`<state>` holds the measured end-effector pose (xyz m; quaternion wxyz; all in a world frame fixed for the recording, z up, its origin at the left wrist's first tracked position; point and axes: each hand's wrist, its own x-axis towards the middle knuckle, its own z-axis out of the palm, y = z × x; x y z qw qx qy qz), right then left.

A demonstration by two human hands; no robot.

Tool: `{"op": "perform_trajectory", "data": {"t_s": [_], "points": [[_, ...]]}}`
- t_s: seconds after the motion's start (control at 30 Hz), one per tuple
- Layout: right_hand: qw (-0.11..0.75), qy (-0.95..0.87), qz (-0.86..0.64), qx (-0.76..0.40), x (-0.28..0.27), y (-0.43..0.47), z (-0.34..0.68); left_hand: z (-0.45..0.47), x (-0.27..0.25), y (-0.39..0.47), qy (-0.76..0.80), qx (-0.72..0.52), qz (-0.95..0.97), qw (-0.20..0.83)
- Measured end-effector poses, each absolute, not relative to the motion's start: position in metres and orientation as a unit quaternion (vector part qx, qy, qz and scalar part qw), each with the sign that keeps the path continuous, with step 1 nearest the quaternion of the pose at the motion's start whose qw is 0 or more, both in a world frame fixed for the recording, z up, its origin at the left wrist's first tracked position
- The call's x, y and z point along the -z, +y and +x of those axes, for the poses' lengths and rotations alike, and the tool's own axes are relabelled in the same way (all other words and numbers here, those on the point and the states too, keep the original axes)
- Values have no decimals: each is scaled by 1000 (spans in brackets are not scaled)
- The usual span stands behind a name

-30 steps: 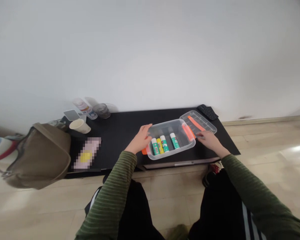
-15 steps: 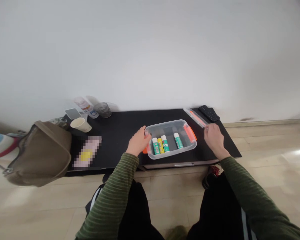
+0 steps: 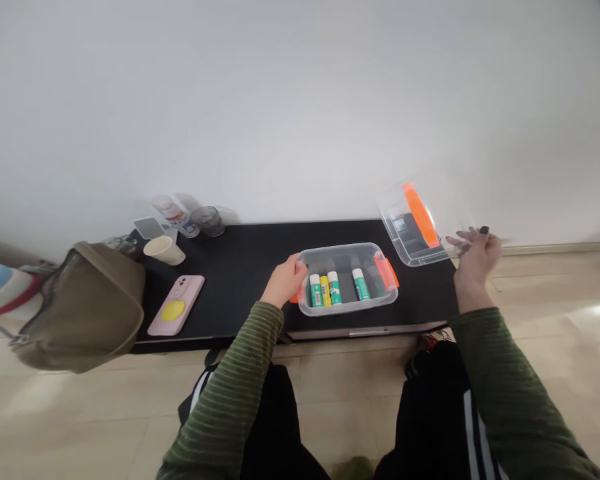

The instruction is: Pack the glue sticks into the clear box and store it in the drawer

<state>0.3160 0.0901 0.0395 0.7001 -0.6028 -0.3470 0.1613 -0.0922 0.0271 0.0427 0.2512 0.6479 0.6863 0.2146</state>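
My left hand (image 3: 284, 283) is closed on the left end of a clear plastic box (image 3: 350, 308), its thumb over the rim by the orange latch. The box sits open on the black table, with another orange latch (image 3: 386, 272) at its right end. Inside lie several glue sticks: green ones with white caps, such as the glue stick (image 3: 361, 287) on the right, and a yellow stick (image 3: 325, 291). My right hand (image 3: 476, 265) grips the clear lid (image 3: 400, 241) by its right side; the lid is raised and tilted, with an orange handle (image 3: 421, 215) on it.
On the left of the black table (image 3: 250, 267) are a pink phone (image 3: 185, 297) with a yellow disc, a paper cup (image 3: 165, 249), a glass (image 3: 208, 221), a white spray can (image 3: 177, 215) and a brown bag (image 3: 90, 307). A white wall (image 3: 300, 120) stands behind.
My right hand has moved right and up, swinging the lid from nearly edge-on to a broad tilted face. My left hand stays on the box, which looks almost unmoved.
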Motion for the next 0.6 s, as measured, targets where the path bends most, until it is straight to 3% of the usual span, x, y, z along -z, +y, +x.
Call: {"op": "perform_trajectory", "data": {"t_s": [0.1,0.3,0.47,0.6], "points": [[683,-304,-593,-299,-38,102,313,-89,-41,32,667,-235,653,271],[541,-370,-576,-489,-33,109,275,-85,-28,44,630,-305,635,327],[464,-457,-573,-498,-28,118,253,-81,-24,46,628,-356,558,410],[438,-549,-570,-426,-18,123,250,-74,-30,39,635,-350,583,366]]}}
